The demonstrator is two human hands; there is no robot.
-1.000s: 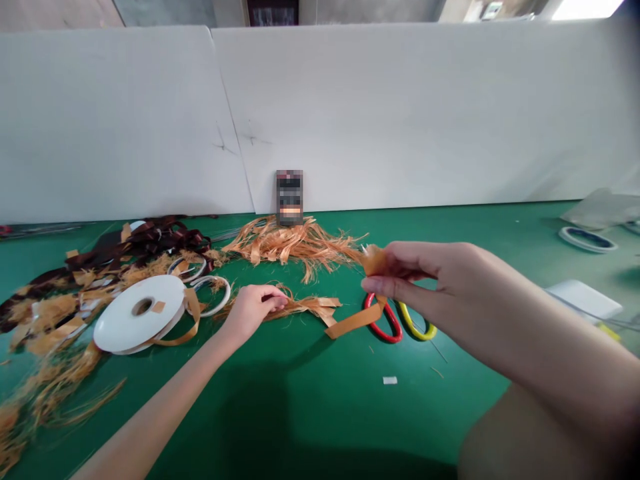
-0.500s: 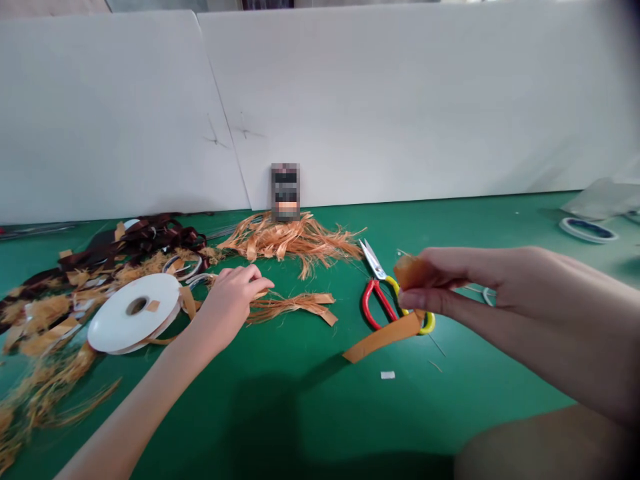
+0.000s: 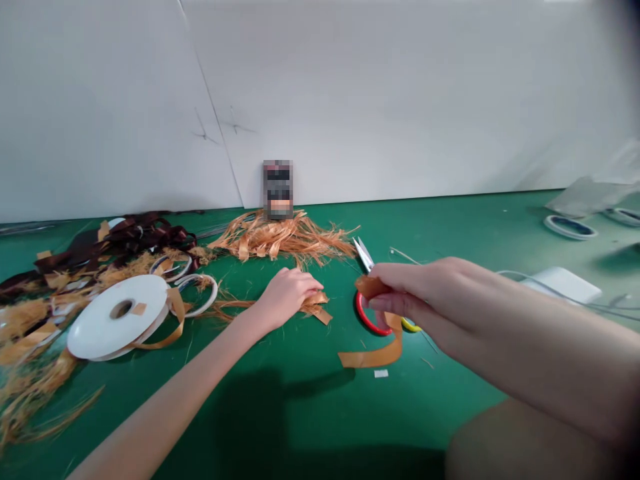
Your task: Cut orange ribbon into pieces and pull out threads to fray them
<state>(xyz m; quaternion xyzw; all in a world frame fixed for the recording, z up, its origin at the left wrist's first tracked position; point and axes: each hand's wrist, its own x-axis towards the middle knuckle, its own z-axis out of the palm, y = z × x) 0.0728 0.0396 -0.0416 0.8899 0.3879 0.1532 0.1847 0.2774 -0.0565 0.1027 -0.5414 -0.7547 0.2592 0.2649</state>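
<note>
My right hand [image 3: 420, 290] pinches a tan ribbon [image 3: 371, 360] between thumb and fingers; its short end sticks out ahead and a longer curled tail hangs below. Under that hand lie scissors [image 3: 364, 253] with one red and one yellow handle, blades pointing away and partly covered. My left hand [image 3: 287, 297] is on a bundle of frayed tan ribbon [image 3: 320, 315], fingers curled over it near its unfrayed ends. Its thumb is mostly hidden. Loose frayed strands show on the near-left side of that hand.
A white ribbon spool [image 3: 95, 327] and a white ring [image 3: 210, 300] stand left, beside a heap of dark brown ribbon [image 3: 165, 237] and tan scraps. Frayed ribbon [image 3: 280, 240] lies at the back below a blurred box [image 3: 278, 190]. A white device [image 3: 570, 287] with cables lies right.
My left hand has moved right onto the frayed ribbon bundle. My right hand has shifted left with its ribbon, covering more of the scissors. The view has turned slightly right.
</note>
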